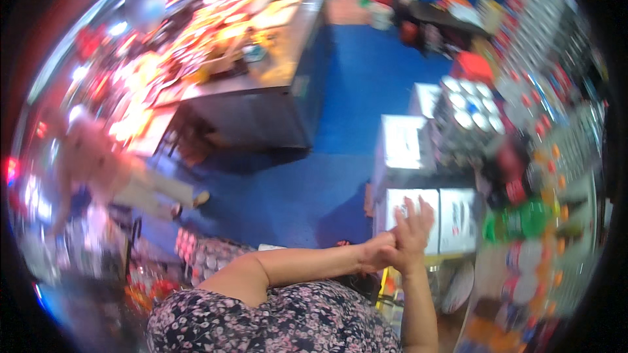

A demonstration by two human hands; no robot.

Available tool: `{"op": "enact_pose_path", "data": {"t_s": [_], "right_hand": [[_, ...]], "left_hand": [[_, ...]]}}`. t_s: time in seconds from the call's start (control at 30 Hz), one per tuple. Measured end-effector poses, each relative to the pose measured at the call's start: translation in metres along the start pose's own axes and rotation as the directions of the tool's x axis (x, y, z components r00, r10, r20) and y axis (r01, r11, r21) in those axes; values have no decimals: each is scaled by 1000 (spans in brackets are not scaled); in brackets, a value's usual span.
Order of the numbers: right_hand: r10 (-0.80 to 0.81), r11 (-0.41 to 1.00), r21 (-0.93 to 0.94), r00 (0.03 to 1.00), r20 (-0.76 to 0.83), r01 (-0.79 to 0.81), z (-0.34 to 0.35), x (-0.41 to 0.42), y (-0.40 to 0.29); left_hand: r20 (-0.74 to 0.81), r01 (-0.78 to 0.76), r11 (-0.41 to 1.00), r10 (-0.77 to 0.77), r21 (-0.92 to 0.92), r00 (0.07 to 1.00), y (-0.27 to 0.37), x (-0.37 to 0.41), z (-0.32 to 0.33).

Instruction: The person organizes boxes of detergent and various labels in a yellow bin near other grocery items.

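In front of my body, over white boxes at the right, my two hands meet. My left hand (380,252) comes in from the left and presses against the palm side or wrist of the other; its fingers are partly hidden. Raised with its fingers extended, my right hand (414,230) holds no object. Just behind the hands lie white boxes (457,220) that bear writing. To their right are a green plastic bottle (517,220) and a dark bottle with a red label (515,190). The picture is blurred.
A metal-sided counter (245,113) piled with brightly lit goods stands at the upper left. Blue floor (373,68) runs past it. Another person (108,162) is at the far left. Shrink-wrapped cans (471,103) and shelves of bottles line the right. Egg trays (211,255) are at the lower left.
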State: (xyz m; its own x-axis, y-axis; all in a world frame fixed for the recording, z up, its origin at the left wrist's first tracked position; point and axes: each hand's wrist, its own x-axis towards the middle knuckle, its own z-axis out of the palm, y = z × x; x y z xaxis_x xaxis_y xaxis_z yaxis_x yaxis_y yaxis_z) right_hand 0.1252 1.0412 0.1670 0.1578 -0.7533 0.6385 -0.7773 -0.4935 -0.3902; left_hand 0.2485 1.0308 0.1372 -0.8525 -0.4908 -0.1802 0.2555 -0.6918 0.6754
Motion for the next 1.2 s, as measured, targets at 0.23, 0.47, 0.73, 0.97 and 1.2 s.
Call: {"op": "enact_pose_path", "data": {"t_s": [0.23, 0.47, 0.73, 0.97, 1.2], "right_hand": [[530, 847, -8, 847, -40, -531, 55, -25, 73], [502, 784, 267, 825, 260, -561, 120, -13, 68], [379, 875, 15, 705, 599, -484, 185, 42, 99], [315, 862, 220, 823, 473, -457, 173, 87, 17], [454, 845, 28, 745, 488, -534, 152, 112, -13]], "left_hand": [[111, -242, 970, 243, -25, 964, 103, -86, -4], [-247, -132, 562, 546, 816, 800, 115, -159, -96], [-370, 146, 440, 482, 886, 794, 118, -231, -155], [-309, 173, 301, 496, 938, 812, 87, -261, -206], [-371, 307, 215, 418, 927, 829, 88, -278, -230]]}}
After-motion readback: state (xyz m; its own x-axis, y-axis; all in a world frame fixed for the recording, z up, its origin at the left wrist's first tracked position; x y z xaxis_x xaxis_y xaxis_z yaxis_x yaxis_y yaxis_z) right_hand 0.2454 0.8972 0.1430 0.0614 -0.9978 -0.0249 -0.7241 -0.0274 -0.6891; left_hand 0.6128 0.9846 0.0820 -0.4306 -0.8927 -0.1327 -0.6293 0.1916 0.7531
